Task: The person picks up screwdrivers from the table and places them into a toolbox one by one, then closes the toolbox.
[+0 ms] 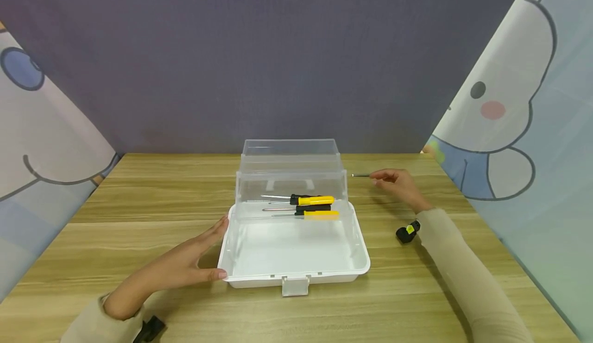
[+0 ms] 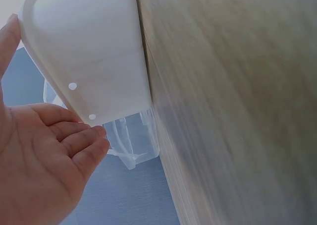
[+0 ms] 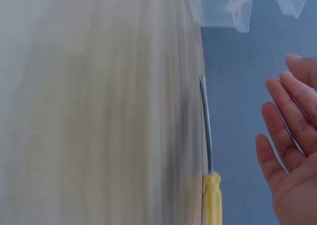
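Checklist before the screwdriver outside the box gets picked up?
1. Lid open: ok.
2. Left hand touching the white box's left side: ok.
3. Front of box floor bare, other screwdrivers lying toward the back: ok.
4. Right hand near the loose yellow-handled screwdriver: ok.
5. Fingers closed round its handle: not ok.
6. Left hand's hold firm enough: cannot tell.

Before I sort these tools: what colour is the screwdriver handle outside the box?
Yellow; the handle shows best in the right wrist view.
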Tool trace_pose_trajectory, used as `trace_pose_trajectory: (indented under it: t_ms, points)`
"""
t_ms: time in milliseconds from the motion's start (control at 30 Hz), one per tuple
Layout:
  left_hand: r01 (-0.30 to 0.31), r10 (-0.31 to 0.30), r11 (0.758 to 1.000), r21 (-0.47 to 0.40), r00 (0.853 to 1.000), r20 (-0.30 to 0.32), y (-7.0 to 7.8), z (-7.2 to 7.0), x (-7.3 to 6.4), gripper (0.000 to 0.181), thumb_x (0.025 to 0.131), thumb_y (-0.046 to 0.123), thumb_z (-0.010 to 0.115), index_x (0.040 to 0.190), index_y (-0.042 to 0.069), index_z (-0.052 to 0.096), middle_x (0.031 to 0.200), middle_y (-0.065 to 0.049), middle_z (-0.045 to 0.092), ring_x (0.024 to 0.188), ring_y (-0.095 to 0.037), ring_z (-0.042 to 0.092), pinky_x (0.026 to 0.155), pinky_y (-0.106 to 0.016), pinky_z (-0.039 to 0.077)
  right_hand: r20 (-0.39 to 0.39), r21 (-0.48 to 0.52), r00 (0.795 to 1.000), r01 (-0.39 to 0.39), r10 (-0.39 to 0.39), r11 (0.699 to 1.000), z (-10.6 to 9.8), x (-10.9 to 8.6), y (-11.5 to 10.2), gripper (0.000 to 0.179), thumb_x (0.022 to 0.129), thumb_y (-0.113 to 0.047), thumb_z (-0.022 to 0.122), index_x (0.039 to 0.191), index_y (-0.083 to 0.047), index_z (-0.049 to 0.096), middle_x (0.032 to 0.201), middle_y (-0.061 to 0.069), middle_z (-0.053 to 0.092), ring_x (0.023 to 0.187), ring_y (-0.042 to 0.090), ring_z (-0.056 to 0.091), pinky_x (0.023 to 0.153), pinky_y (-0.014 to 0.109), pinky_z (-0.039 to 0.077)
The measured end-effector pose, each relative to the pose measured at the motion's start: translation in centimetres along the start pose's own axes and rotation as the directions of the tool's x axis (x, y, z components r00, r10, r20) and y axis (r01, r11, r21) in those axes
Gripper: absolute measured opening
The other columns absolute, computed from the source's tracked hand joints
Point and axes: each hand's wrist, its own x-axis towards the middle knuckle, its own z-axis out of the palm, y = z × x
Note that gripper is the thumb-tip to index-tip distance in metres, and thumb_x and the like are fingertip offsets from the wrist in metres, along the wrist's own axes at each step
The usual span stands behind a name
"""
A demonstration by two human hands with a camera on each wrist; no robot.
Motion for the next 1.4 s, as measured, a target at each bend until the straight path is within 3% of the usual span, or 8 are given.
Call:
trace_pose_trajectory:
  t_ms: [200,400,533,633,800,1000,1233,1400]
  points:
    - [-0.005,0.005,1.000,0.002,1.000,-0.001,0.0,0.0,0.0,0.093,0.084,0.041,0.068,0.150,0.001,0.015,0.155,-0.020,0.010,0.136,-0.043,0.020,0.102,-0.005,0.007,0.004,-0.004,1.000,-0.009,0.009,1.000,-0.6,0.3,1.2,0.029,0.091,-0.012,0.063,0.115,0.003,0.064,0.116,0.022,0.063,0.090,0.007,0.060,0.076,0.015,0.047]
    - [0.006,-0.006,1.000,-0.013,1.000,0.004,0.0,0.0,0.0,0.094,0.084,0.042,0.068,0.149,0.000,0.015,0.155,-0.020,0.009,0.137,-0.042,0.019,0.103,-0.005,0.007,-0.016,0.085,0.999,0.034,-0.032,0.996,-1.4,0.6,2.0,0.028,0.089,-0.006,0.063,0.113,0.008,0.063,0.112,0.018,0.066,0.093,0.011,0.063,0.079,0.013,0.046]
    - [0.012,-0.012,1.000,-0.017,1.000,0.007,0.0,0.0,0.0,0.095,0.083,0.042,0.069,0.150,0.001,0.014,0.155,-0.020,0.009,0.137,-0.041,0.018,0.103,-0.004,0.007,-0.017,0.094,1.000,0.018,-0.016,0.995,-1.9,0.8,2.4,0.031,0.089,-0.010,0.064,0.115,0.007,0.062,0.113,0.013,0.066,0.093,0.002,0.061,0.080,0.011,0.044]
    - [0.004,-0.004,1.000,-0.007,1.000,-0.004,-0.1,0.0,0.0,0.095,0.083,0.042,0.069,0.150,0.001,0.015,0.155,-0.020,0.011,0.137,-0.040,0.019,0.103,-0.004,0.007,0.008,0.068,1.000,-0.011,0.010,0.998,-2.2,0.9,2.6,0.034,0.090,-0.013,0.064,0.117,0.006,0.061,0.117,0.017,0.064,0.094,-0.001,0.059,0.081,0.011,0.043]
    - [0.001,-0.001,1.000,0.006,1.000,-0.012,0.0,0.1,-0.1,0.095,0.083,0.042,0.069,0.150,0.002,0.015,0.155,-0.020,0.012,0.136,-0.040,0.020,0.103,-0.004,0.007,0.027,0.037,0.999,-0.020,0.019,0.999,-2.5,1.4,3.1,0.032,0.089,-0.008,0.064,0.117,0.007,0.061,0.120,0.025,0.060,0.098,0.008,0.060,0.079,0.011,0.044]
    - [-0.015,0.015,1.000,0.011,1.000,-0.012,0.1,0.1,-0.1,0.094,0.084,0.042,0.068,0.150,0.003,0.014,0.154,-0.023,0.012,0.135,-0.043,0.021,0.102,-0.004,0.007,0.034,0.047,0.999,0.015,-0.017,0.999,-3.0,1.7,3.8,0.030,0.089,-0.005,0.062,0.116,0.010,0.061,0.118,0.032,0.058,0.090,-0.002,0.061,0.077,0.009,0.045]
    - [-0.020,0.020,1.000,0.005,1.000,-0.010,0.2,0.0,-0.1,0.094,0.084,0.041,0.069,0.150,0.003,0.014,0.153,-0.026,0.014,0.135,-0.044,0.022,0.102,-0.005,0.008,0.068,0.057,0.997,-0.030,0.026,0.998,-3.6,1.7,4.2,0.036,0.090,-0.013,0.064,0.119,0.008,0.059,0.122,0.029,0.057,0.091,-0.006,0.059,0.080,0.009,0.045]
    - [-0.023,0.023,1.000,0.012,1.000,-0.017,0.1,0.0,-0.1,0.094,0.084,0.040,0.069,0.150,0.003,0.014,0.153,-0.025,0.014,0.135,-0.043,0.022,0.102,-0.004,0.008,0.066,0.060,0.997,-0.043,0.039,0.997,-4.1,1.7,4.7,0.037,0.090,-0.009,0.063,0.120,0.011,0.057,0.122,0.026,0.057,0.092,-0.003,0.061,0.078,0.009,0.046]
